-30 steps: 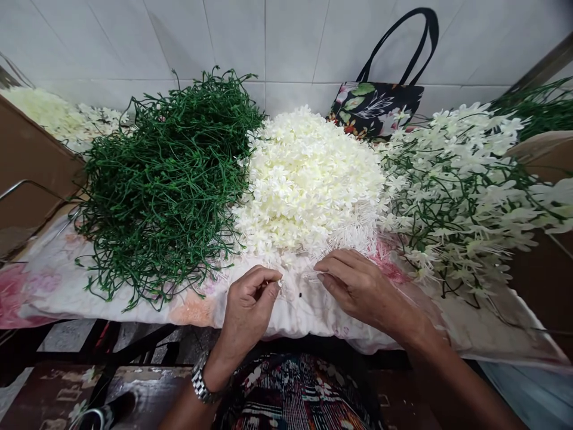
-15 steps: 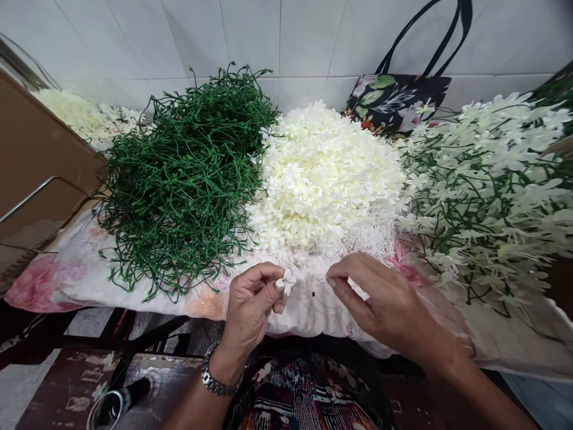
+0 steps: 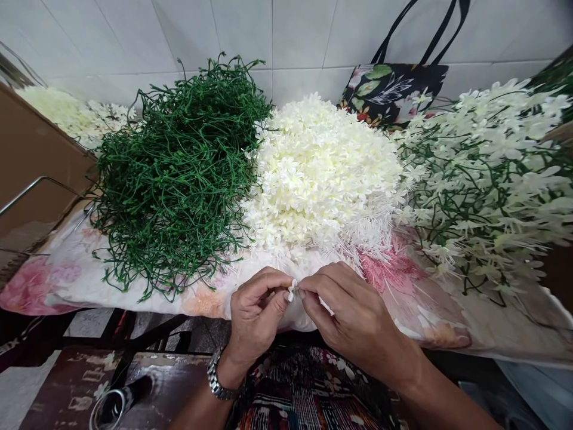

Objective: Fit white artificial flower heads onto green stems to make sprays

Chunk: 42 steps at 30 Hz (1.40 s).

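Note:
My left hand [image 3: 257, 304], with a metal watch on its wrist, pinches a small white artificial flower [image 3: 293, 290] between thumb and forefinger. The fingertips of my right hand [image 3: 342, 298] are pinched together and meet the flower from the right side. What they hold is too small to make out. A white patch shows between the right fingers; I cannot tell if it is cloth or something held. Just beyond both hands lies a heap of loose white flower heads [image 3: 322, 161], with thin white stalks [image 3: 367, 233] at its near right edge.
A tangled pile of green plastic stems [image 3: 179, 173] lies left of the blossoms. Stems with white flowers on them [image 3: 487, 185] fill the right. A black floral bag [image 3: 394, 95] leans on the tiled wall. A cardboard box [image 3: 40, 155] stands left; floral cloth [image 3: 206, 301] covers the surface.
My right hand has moved left, closing the gap to the flower, and its fingertips now touch it. The left hand still holds the flower. The view has shifted slightly.

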Each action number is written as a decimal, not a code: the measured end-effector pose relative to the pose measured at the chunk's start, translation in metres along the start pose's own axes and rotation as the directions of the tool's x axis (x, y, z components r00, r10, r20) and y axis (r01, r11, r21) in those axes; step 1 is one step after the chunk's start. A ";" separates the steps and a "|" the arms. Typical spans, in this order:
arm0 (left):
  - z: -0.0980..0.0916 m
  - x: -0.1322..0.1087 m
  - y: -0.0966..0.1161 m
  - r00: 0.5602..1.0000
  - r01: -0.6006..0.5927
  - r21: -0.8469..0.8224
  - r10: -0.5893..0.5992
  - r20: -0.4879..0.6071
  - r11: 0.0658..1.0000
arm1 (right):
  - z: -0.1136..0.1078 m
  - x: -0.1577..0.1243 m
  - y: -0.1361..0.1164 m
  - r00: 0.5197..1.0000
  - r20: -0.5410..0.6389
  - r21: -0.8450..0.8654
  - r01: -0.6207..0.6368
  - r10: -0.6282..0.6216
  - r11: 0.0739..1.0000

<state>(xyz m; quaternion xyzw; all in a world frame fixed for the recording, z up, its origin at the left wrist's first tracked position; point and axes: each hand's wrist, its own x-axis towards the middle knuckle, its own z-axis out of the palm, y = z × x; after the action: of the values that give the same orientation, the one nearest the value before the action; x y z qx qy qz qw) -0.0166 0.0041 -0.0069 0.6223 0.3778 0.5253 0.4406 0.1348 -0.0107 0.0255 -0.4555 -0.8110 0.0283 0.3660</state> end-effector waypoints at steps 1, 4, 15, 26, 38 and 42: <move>0.001 0.001 0.001 0.999 -0.045 0.034 0.045 0.000 0.998 | 0.000 -0.001 0.000 1.000 -0.002 -0.006 0.001 -0.001 1.000; 0.003 0.003 0.005 0.987 -0.157 0.120 0.159 0.000 0.980 | 0.000 -0.003 -0.001 1.000 -0.003 -0.012 -0.003 0.003 1.000; 0.005 0.001 0.000 0.978 -0.209 0.186 0.209 0.018 0.960 | 0.002 -0.008 0.000 1.000 0.026 -0.028 -0.010 0.011 1.000; 0.007 0.002 -0.002 0.966 -0.256 0.252 0.253 0.043 0.933 | 0.005 -0.010 0.004 0.998 0.029 0.081 -0.066 0.063 0.995; 0.005 0.002 0.001 0.969 -0.247 0.229 0.233 0.086 0.942 | 0.009 -0.014 0.004 0.952 0.065 0.289 -0.306 0.300 0.907; 0.006 0.002 0.000 0.969 -0.246 0.225 0.235 0.075 0.943 | 0.010 -0.014 0.004 0.961 0.053 0.271 -0.276 0.272 0.922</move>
<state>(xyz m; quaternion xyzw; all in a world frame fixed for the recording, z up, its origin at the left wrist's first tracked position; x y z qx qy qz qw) -0.0101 0.0050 -0.0067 0.7233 0.3475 0.5122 0.3061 0.1358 -0.0161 0.0084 -0.5088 -0.7300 0.1951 0.4125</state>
